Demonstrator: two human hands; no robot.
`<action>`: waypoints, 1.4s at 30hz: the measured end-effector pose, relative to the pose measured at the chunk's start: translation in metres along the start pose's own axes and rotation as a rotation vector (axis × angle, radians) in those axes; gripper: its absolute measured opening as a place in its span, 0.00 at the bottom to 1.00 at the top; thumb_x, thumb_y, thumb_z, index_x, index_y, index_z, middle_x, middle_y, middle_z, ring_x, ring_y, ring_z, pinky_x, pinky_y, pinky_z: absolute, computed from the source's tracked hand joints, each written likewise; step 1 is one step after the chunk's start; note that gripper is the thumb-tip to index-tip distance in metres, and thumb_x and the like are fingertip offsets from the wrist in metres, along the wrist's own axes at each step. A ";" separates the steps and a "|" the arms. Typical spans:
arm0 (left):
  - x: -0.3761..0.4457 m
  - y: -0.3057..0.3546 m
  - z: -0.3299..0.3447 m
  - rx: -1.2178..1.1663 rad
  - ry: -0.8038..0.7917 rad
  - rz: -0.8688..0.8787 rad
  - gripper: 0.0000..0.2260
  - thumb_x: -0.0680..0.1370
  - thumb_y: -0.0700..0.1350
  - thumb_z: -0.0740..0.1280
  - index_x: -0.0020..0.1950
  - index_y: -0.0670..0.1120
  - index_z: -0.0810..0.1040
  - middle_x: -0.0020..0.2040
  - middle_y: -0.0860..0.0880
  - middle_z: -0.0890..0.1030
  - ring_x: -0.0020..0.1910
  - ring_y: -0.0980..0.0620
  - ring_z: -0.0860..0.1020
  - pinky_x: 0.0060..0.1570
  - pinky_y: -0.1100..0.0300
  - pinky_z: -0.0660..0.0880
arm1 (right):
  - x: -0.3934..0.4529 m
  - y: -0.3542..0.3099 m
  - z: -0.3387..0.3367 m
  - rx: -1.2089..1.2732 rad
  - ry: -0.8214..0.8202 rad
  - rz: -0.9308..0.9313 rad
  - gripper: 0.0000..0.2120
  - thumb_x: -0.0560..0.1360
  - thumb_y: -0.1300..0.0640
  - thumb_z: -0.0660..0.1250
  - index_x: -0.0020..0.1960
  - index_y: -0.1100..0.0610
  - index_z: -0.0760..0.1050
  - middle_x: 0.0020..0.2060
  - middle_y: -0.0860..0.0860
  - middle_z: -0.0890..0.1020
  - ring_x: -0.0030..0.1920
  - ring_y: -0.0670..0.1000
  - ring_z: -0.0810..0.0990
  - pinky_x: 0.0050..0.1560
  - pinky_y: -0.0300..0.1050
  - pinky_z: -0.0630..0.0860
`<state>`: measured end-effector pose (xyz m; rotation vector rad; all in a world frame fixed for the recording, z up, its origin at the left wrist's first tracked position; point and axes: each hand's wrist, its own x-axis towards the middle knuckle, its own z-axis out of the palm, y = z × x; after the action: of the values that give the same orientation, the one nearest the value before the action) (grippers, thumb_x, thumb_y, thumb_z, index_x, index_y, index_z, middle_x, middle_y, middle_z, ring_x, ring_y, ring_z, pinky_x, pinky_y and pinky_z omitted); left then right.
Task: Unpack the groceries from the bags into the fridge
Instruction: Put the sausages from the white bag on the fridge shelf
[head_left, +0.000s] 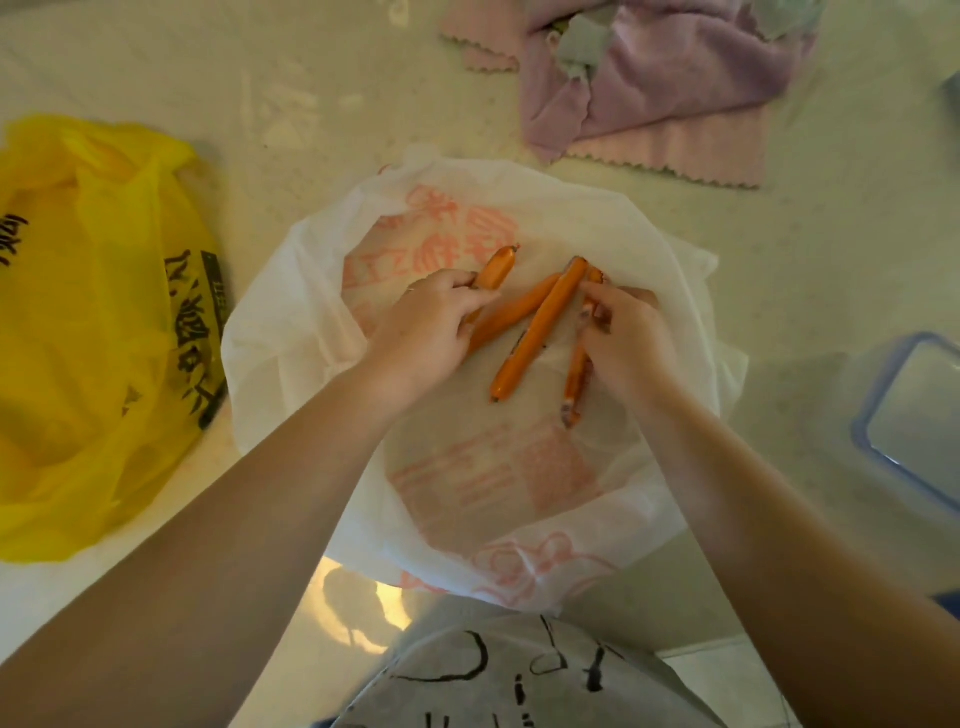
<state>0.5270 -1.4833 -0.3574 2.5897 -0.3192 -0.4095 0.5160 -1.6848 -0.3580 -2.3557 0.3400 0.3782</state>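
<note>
sausages are what we have in hand, four or so orange sticks in tight plastic casing lying loose in the spread mouth of the white bag, which sits flat on the pale counter just ahead of our body. nearest us the bag's printed skirt hangs toward 6 o'clock; above that, our left hand curls round two of the sticks at about 10 o'clock from the bag's middle, fingers folded over their lower ends. our right hand pinches another at 2 o'clock, thumb and fingers closed on its upper half while its clipped tail points back toward us. one long stick lies free between the two hands, leaning across its neighbour. we judge these light, fairly stiff and somewhat bendy, with a slick casing that could slide through a loose grip, so bunching them side by side and grasping round the middle looks safer than holding the tips; the crimped ends seem poor handles. the film bag itself is limp and will drag if snagged. further out, a yellow bag slumps at 9 o'clock, a clear container with a blue rim sits at 3 o'clock, and pink cloths lie crumpled at 12 to 1 o'clock. we cannot see the fridge.
</note>
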 end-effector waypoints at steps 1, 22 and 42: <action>0.004 0.001 0.005 0.000 0.001 0.000 0.19 0.77 0.38 0.63 0.66 0.53 0.75 0.66 0.48 0.72 0.63 0.47 0.71 0.60 0.54 0.70 | 0.000 -0.002 0.005 0.043 0.000 0.016 0.22 0.77 0.58 0.61 0.70 0.50 0.67 0.65 0.52 0.67 0.61 0.51 0.71 0.59 0.36 0.67; 0.008 0.021 0.020 -0.328 -0.051 -0.371 0.15 0.71 0.45 0.70 0.56 0.49 0.75 0.49 0.50 0.79 0.47 0.49 0.77 0.42 0.57 0.72 | 0.001 -0.022 0.036 0.110 -0.149 -0.043 0.38 0.75 0.58 0.66 0.76 0.49 0.47 0.66 0.48 0.71 0.56 0.48 0.74 0.41 0.33 0.67; -0.091 0.025 -0.039 -1.438 -0.055 -0.536 0.13 0.75 0.36 0.67 0.60 0.39 0.74 0.46 0.42 0.80 0.37 0.50 0.82 0.33 0.59 0.79 | -0.065 -0.052 -0.015 1.164 -0.605 0.299 0.11 0.76 0.66 0.62 0.58 0.57 0.73 0.44 0.53 0.84 0.52 0.53 0.82 0.47 0.61 0.79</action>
<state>0.4524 -1.4610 -0.2915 1.1922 0.5176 -0.5838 0.4769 -1.6492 -0.2923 -0.9944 0.4481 0.7518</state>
